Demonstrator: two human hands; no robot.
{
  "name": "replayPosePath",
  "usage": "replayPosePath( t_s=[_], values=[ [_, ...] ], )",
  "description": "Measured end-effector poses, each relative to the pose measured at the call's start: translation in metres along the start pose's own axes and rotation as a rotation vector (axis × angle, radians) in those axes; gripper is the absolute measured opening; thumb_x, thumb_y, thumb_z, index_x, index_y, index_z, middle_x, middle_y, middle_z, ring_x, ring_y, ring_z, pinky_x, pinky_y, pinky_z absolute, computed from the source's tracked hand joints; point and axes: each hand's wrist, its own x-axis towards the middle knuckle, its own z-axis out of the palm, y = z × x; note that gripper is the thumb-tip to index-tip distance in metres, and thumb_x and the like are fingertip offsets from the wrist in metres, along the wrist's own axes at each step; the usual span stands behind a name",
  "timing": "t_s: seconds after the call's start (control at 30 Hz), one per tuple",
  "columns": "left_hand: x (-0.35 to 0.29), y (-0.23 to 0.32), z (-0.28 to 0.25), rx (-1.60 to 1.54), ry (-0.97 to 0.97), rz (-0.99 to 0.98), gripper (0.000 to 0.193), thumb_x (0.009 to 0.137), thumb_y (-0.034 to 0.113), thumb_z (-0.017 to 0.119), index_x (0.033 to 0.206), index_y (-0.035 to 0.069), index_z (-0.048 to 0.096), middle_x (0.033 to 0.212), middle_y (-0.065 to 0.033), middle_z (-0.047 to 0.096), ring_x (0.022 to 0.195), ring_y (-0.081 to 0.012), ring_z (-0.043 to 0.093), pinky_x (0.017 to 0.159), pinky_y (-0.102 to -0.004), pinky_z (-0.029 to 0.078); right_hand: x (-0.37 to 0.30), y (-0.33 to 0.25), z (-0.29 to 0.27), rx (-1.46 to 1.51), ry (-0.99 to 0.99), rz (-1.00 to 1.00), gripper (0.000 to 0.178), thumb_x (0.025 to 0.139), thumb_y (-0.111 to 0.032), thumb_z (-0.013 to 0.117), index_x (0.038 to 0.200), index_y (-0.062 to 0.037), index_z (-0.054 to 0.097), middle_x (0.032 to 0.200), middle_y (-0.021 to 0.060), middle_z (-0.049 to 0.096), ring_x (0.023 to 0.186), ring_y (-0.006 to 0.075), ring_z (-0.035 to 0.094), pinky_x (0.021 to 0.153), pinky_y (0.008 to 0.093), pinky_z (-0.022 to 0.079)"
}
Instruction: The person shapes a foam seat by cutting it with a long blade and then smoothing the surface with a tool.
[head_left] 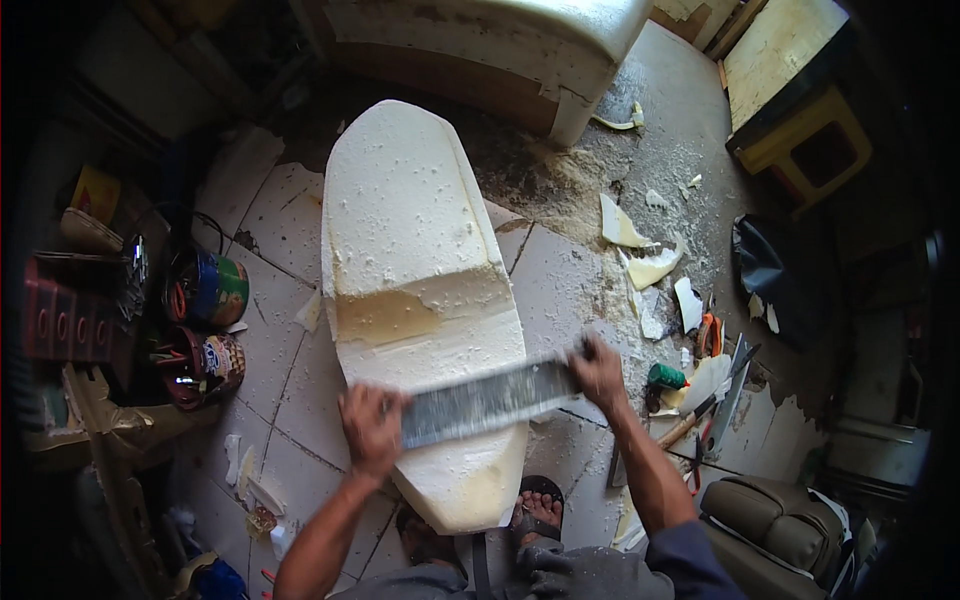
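foam seat (pixel 410 250) | rasp (pixel 490 400) across it | left hand (pixel 370 425), right hand (pixel 598 368) gripping ends

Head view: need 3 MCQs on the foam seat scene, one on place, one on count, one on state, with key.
1. Where does the long rasp blade lie?
A. Across the near part of the foam seat cushion
B. On the yellow stool
C. Inside a tin can

2. How many tin cans stand on the floor at the left?
A. One
B. Two
C. Four

3. How is the blade held?
A. By one hand in the middle
B. By no hand
C. By both hands, one at each end

Answers:
1 A: the blade spans the cushion's near part crosswise.
2 B: a blue and green can and a second can nearer the person.
3 C: the left hand grips the left end and the right hand grips the right end.
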Motion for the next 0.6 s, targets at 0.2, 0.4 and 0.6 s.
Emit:
replayPosePath(
  t_s=[0.2,0.4,0.6],
  values=[
    [-0.025,0.014,-0.009,0.072,0.011,0.024,0.013,0.08,0.008,0.079,0.078,0.008,0.066,0.079,-0.0079,0.057,0.084,-0.0277,0.055,0.082,-0.0433,0.037,-0.035,0.015,-0.012,-0.159,-0.059,0.05,0.036,0.086,-0.032,0.082,0.091,-0.0005,0.065,0.07,0.0081,0.06,0.068,0.0123,0.053,0.062,0.0364,0.05],
    [0.034,0.013,0.007,0.101,0.028,0.103,0.012,0.086,0.008,0.074,0.079,0.008,0.064,0.079,-0.0089,0.059,0.08,-0.0289,0.055,0.08,-0.042,0.038,0.043,-0.011,-0.009,-0.11,0.034,-0.059,0.04,0.088,-0.035,0.079,0.095,0.0015,0.064,0.069,0.0181,0.063,0.058,0.0221,0.058,0.057,0.039,0.05],
    [-0.063,-0.009,-0.02,0.07,0.03,-0.031,0.018,0.084,0.011,0.078,0.076,0.008,0.062,0.074,-0.0086,0.055,0.077,-0.0287,0.054,0.077,-0.0416,0.037,-0.092,0.005,0.007,-0.126,-0.087,-0.035,0.036,0.086,-0.03,0.081,0.104,-0.0017,0.068,0.072,0.019,0.067,0.066,0.0213,0.069,0.063,0.0404,0.054]
  ],
)
